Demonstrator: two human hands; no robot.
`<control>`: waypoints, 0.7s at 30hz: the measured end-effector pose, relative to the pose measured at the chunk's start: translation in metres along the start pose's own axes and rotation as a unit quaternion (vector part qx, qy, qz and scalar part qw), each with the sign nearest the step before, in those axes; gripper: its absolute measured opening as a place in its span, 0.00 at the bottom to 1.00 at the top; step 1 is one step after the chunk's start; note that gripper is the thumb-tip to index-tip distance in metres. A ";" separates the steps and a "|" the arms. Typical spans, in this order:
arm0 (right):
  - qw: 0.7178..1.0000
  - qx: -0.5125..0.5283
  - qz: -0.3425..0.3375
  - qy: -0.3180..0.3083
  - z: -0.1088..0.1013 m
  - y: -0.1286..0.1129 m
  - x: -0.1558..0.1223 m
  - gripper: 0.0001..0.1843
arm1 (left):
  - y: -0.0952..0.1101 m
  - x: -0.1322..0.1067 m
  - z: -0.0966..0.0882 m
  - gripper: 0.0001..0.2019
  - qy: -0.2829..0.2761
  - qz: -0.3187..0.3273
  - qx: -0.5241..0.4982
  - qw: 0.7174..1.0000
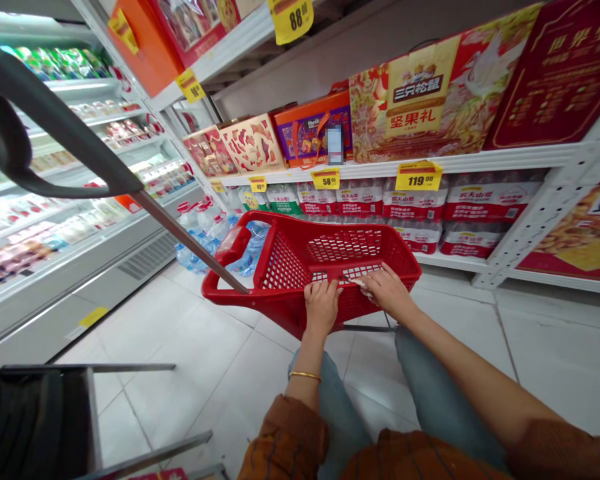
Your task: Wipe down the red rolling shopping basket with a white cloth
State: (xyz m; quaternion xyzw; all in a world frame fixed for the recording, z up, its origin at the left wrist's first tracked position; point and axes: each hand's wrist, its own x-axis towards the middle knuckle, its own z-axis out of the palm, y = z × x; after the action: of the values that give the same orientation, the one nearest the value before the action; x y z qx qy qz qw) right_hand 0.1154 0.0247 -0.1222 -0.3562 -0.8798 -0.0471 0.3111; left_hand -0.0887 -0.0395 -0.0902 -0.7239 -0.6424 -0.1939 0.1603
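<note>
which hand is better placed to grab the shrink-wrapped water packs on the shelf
Probably the right hand: it rests on the red shopping basket closer to the shrink-wrapped water packs than the left hand does.

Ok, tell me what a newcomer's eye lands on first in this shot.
The red plastic shopping basket grabs the eye first, in the middle of the view, with the person's left hand and right hand on its near edge. Up to the right, a large red and gold nut gift box stands on a white shelf, above a yellow 119 price tag.
</note>
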 end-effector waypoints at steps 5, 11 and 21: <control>1.000 0.004 0.013 0.025 -0.004 0.018 -0.014 0.18 | 0.003 0.002 -0.001 0.11 0.014 -0.012 -0.010 1.000; 0.999 0.036 -0.036 0.004 0.003 -0.007 0.000 0.22 | 0.007 0.000 -0.004 0.11 0.018 -0.015 -0.010 1.000; 0.999 -0.035 -0.016 -0.016 0.006 -0.043 0.020 0.13 | 0.003 -0.004 -0.012 0.11 0.026 -0.007 -0.010 1.000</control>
State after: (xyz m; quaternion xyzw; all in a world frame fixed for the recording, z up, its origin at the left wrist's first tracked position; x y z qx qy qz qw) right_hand 0.0728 0.0068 -0.1093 -0.3532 -0.8882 -0.0767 0.2837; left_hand -0.0873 -0.0487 -0.0819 -0.7158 -0.6412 -0.2199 0.1679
